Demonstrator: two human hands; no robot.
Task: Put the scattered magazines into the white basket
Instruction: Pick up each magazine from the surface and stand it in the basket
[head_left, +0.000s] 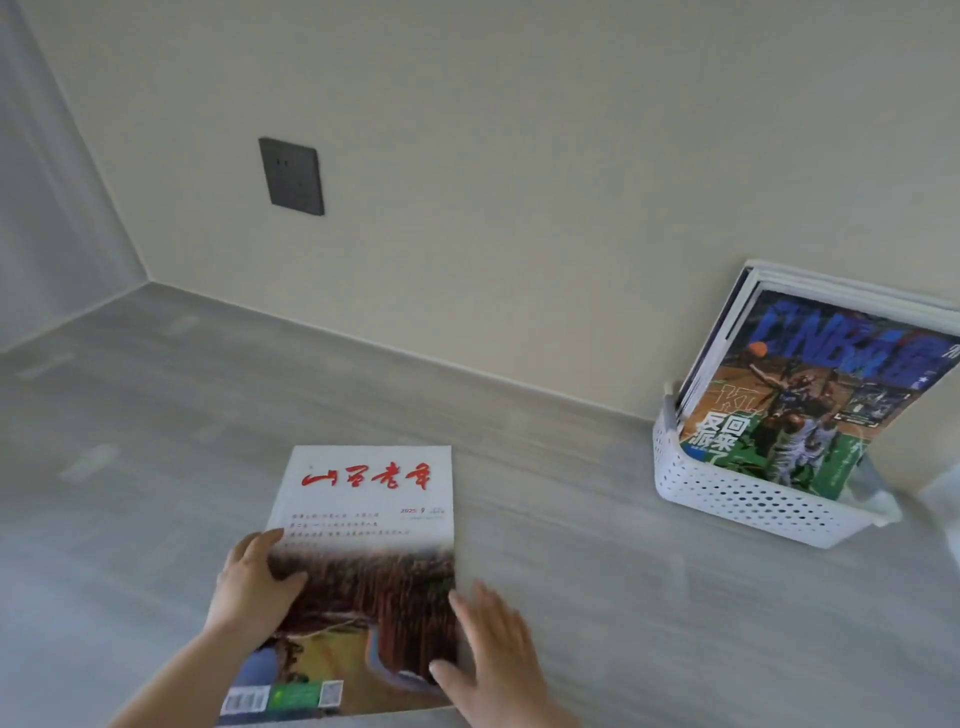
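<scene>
Now, left hand (254, 587): I hold the left edge of the magazine, thumb laid across the cover, fingers curled at the edge.
Right hand (498, 654): flat and relaxed, fingers straight and slightly apart, thumb touching the magazine's lower right edge.
Magazine (363, 519): lies flat on the countertop between my hands; white cover with red brush lettering above a brown landscape photo.
White basket (727, 499): perforated plastic, far to my right, close to the wall and well apart from the flat magazine.
Basketball magazine (810, 395): stands tilted in the basket, foremost, with more issues behind it.
Countertop (156, 467): pale grey with a wood-like grain.
Socket plate (292, 176): dark grey, on the cream wall to the upper left.
</scene>
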